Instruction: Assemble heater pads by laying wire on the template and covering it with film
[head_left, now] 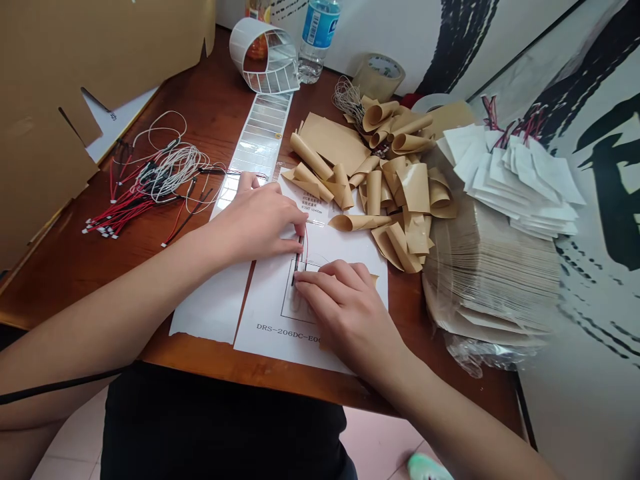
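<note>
On a printed white sheet (265, 313), both hands meet over a thin red-and-black wire (305, 243). My left hand (265, 220) is closed, its thumb and fingertip pinching the wire. Just below it, my right hand (345, 297) has its fingertips pressed together at the lower part of the same wire, beside a small black end and a pale piece. The fingers partly cover this spot. A printed rectangle outline surrounds it, and my right hand hides part of the lettering underneath. A clear-and-white label strip (255, 143) runs beneath my left hand's fingers.
To the left lies a tangle of white cords and red-and-black wires (160, 180). Curled brown paper pieces (375, 190) pile up behind my right hand. Flat bags (500, 267) are stacked at right, topped with white packets (520, 180). A bottle (319, 37) and tape roll (380, 75) stand behind.
</note>
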`<state>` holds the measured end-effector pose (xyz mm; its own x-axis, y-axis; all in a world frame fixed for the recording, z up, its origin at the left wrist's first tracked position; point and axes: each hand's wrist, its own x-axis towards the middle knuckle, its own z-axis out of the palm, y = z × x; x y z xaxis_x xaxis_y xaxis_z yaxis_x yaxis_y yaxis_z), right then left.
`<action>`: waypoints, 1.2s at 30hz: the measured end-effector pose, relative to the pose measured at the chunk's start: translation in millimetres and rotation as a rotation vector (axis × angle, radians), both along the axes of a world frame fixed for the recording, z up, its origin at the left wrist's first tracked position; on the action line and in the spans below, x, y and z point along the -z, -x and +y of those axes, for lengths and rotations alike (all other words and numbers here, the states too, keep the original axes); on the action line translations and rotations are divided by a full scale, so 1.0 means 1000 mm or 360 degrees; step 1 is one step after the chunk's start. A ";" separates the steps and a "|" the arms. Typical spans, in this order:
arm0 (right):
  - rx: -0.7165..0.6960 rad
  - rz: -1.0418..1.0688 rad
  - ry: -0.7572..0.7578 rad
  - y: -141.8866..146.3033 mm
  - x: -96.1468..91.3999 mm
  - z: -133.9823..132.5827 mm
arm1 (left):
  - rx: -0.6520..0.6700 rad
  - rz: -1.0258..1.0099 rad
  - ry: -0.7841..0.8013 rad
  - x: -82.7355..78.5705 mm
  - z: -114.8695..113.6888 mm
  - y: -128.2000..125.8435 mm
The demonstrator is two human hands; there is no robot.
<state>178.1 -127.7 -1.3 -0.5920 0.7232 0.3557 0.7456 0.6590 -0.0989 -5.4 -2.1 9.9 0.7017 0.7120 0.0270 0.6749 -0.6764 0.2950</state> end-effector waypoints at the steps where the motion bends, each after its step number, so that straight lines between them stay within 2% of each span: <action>1: 0.0001 0.0006 -0.0005 0.000 0.000 0.000 | -0.0001 0.0004 -0.0009 0.000 0.000 0.000; 12: 0.0035 0.0100 0.0021 0.002 0.002 -0.002 | 0.0040 0.0005 -0.0025 0.000 -0.006 -0.001; 21: 0.0043 0.0223 0.0032 0.006 -0.003 -0.006 | -0.0023 -0.0051 0.0002 0.002 -0.008 -0.003; 36: -0.0066 0.0069 0.0001 0.005 -0.003 -0.006 | -0.0052 -0.0102 0.0051 0.002 -0.009 -0.003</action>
